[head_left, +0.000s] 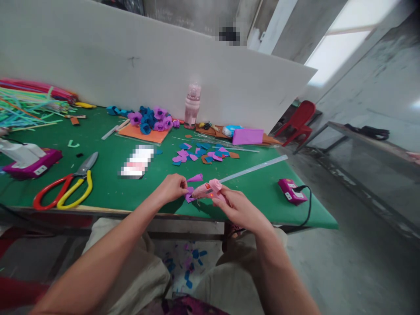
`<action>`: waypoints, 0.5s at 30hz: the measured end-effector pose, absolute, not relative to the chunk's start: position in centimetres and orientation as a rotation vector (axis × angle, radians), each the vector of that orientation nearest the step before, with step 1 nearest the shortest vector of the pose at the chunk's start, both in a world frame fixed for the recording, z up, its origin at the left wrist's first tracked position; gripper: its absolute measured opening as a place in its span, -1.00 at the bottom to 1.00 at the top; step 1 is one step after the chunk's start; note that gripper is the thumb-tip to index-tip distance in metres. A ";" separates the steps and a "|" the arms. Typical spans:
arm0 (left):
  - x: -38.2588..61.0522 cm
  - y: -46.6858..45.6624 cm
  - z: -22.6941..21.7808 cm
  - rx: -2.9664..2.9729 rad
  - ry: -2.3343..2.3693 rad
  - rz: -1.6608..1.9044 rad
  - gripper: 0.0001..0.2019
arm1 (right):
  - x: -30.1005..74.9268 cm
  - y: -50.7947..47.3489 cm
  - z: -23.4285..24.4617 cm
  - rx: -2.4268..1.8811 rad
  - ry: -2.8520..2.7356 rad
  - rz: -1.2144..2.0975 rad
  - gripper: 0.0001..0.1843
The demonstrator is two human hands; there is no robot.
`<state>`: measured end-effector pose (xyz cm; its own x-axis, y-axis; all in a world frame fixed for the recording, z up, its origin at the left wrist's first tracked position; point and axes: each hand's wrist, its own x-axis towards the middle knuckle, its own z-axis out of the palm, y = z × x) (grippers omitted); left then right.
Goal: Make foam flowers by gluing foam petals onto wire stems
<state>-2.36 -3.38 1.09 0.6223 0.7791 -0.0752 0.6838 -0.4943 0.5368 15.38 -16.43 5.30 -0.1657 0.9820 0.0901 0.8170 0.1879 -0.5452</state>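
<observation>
My right hand (pixel 236 205) is closed around a pink glue gun (pixel 208 189) with a long clear glue stick (pixel 254 168) sticking out behind it. The gun's tip points left at a purple foam petal (pixel 189 195) that my left hand (pixel 172 187) pinches near the front edge of the green table (pixel 138 192). A rolled purple cone (pixel 196 177) lies just behind the petal. Loose purple and blue petals (pixel 203 154) are scattered farther back.
Red and yellow shears (pixel 65 186) lie front left. Finished purple and blue foam flowers (pixel 151 119) sit on an orange sheet, next to a pink bottle (pixel 192 105). Coloured straws (pixel 26 105) at far left, a power strip (pixel 290 191) at right, a white board behind.
</observation>
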 end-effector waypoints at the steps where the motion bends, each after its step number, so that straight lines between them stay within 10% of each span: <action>1: -2.3 -3.4 1.1 2.322 1.145 0.240 -0.90 | 15.3 -16.4 5.3 -1.680 -2.056 0.528 -0.75; 15: -2.4 -3.3 0.9 2.328 1.131 0.252 -0.90 | 15.1 -16.3 5.3 -1.659 -2.100 0.555 -0.74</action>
